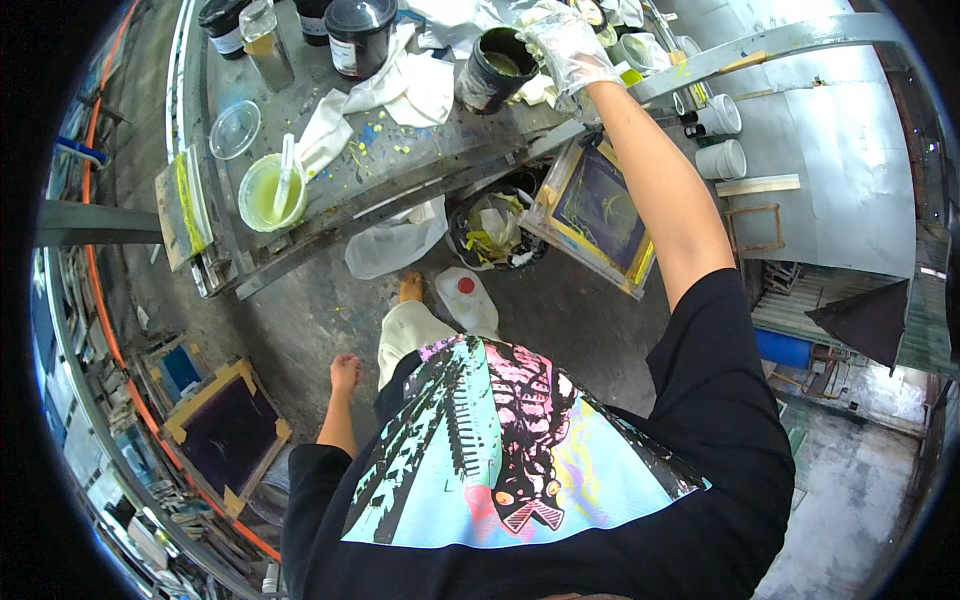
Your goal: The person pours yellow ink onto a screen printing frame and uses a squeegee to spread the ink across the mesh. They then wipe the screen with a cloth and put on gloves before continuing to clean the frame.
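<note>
One right hand, plastic-covered, is beside the far pot; I can't tell its grip. A bump could tip it across the bench. My left hand hangs relaxed, empty.

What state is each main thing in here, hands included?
Left hand: bare, lowered, fingers curled.
Right hand: clear-plastic covered, grip unclear.
Open black tub: uncovered, contents inside.
Lidded black tub: closed.
Pale cup: open, holding yellow-green liquid and white stirrer.
Clear lid: off, lying flat.
White cloth: crumpled.
White jug: red cap on.
</note>
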Demonstrator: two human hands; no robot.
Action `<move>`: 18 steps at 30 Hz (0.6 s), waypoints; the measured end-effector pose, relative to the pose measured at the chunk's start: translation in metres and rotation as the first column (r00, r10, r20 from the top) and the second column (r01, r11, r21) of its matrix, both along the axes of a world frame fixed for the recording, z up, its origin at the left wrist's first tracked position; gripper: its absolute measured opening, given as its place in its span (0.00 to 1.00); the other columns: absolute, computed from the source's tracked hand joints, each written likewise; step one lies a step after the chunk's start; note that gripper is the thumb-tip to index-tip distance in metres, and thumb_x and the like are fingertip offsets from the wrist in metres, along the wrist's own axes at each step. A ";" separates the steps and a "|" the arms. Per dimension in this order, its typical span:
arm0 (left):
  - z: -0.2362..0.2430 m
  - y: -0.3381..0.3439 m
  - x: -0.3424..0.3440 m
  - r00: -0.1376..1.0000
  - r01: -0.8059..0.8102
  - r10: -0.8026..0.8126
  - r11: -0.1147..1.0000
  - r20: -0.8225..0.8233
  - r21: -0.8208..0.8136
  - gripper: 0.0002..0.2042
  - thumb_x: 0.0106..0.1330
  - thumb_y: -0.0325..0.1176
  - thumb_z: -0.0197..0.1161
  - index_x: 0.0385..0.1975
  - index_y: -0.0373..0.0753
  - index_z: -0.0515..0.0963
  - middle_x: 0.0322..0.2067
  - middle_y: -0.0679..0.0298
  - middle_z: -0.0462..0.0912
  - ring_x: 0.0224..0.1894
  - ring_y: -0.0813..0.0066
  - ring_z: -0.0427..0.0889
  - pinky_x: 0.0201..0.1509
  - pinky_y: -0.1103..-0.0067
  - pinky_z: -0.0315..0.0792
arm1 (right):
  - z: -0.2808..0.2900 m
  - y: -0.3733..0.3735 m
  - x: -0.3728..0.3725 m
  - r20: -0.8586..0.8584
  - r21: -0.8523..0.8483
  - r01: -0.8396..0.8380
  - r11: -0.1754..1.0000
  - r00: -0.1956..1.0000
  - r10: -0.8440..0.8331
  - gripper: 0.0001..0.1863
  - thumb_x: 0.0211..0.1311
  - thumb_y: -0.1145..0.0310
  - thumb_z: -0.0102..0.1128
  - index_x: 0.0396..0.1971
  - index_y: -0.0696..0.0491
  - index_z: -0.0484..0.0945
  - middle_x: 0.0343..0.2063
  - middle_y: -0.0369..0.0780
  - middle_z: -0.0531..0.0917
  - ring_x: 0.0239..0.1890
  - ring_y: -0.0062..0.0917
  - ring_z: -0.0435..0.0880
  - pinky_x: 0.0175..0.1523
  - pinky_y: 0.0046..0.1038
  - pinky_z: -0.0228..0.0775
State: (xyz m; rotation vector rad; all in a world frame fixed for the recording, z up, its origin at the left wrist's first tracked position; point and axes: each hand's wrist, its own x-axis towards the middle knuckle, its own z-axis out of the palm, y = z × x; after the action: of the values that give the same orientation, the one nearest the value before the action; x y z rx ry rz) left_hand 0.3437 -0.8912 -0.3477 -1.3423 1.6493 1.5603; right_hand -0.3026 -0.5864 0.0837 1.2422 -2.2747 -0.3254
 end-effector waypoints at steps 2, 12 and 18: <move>0.006 0.002 0.003 0.999 -0.034 0.034 0.999 0.014 -0.006 0.10 0.69 0.33 0.63 0.48 0.40 0.79 0.31 0.65 0.86 0.23 0.77 0.83 0.22 0.77 0.72 | 0.001 -0.017 0.003 0.014 0.009 0.016 1.000 1.000 -0.017 0.16 0.60 0.68 0.57 0.47 0.50 0.85 0.50 0.42 0.85 0.58 0.35 0.81 0.65 0.35 0.70; 0.015 -0.001 0.006 0.998 -0.060 0.061 0.998 0.027 -0.018 0.11 0.69 0.32 0.62 0.49 0.38 0.79 0.31 0.64 0.85 0.23 0.76 0.82 0.23 0.77 0.72 | 0.009 -0.037 0.007 -0.091 0.226 0.015 0.974 0.996 0.006 0.16 0.54 0.73 0.57 0.44 0.51 0.83 0.45 0.42 0.85 0.53 0.34 0.83 0.61 0.30 0.72; 0.015 -0.001 0.016 0.999 -0.029 0.030 0.999 0.026 -0.026 0.12 0.68 0.32 0.63 0.49 0.39 0.79 0.31 0.64 0.85 0.24 0.75 0.82 0.25 0.77 0.74 | -0.003 -0.045 0.005 -0.122 0.240 0.067 0.968 0.992 -0.039 0.13 0.50 0.74 0.58 0.39 0.51 0.80 0.39 0.41 0.84 0.47 0.34 0.84 0.55 0.30 0.74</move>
State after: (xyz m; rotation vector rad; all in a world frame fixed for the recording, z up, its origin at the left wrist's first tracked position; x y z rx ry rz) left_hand 0.3594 -0.8921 -0.3324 -1.4005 1.6453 1.5363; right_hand -0.2977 -0.6317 0.0808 1.2455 -2.2196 -0.6975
